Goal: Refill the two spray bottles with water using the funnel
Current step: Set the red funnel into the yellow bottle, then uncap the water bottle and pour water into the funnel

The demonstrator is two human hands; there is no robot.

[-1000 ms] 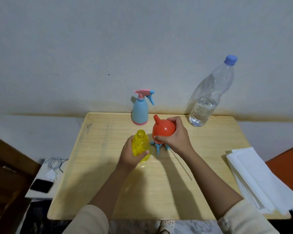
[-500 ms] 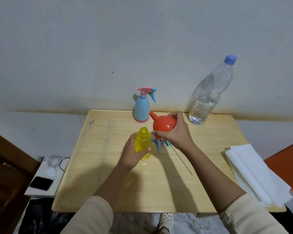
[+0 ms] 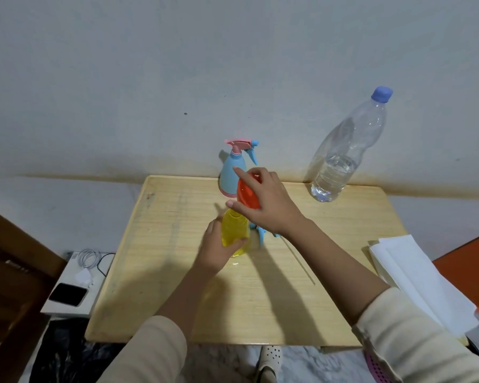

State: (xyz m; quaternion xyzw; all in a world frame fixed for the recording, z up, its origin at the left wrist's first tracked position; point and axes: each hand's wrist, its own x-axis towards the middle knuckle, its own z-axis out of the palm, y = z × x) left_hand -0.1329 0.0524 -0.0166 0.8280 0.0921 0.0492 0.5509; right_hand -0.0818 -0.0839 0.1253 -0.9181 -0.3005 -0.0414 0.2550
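My left hand (image 3: 219, 244) grips the yellow spray bottle (image 3: 234, 233), which stands uncapped on the wooden table (image 3: 163, 272). My right hand (image 3: 268, 203) holds the orange funnel (image 3: 246, 193) right above the yellow bottle's neck; the spout is hidden. A blue spray head (image 3: 262, 233) lies on the table just right of the yellow bottle. The light blue spray bottle (image 3: 231, 175) with a pink and blue trigger stands at the back edge. A clear water bottle (image 3: 340, 158) with a blue cap, partly filled, stands at the back right.
A stack of white paper (image 3: 415, 277) lies on the table's right edge. Left of the table, a low white box carries a phone (image 3: 69, 294) and a charger cable (image 3: 89, 261). A wall runs close behind the table.
My right hand has turned the funnel over and carried it left, over the yellow bottle's neck. My left hand has kept its hold on the yellow bottle.
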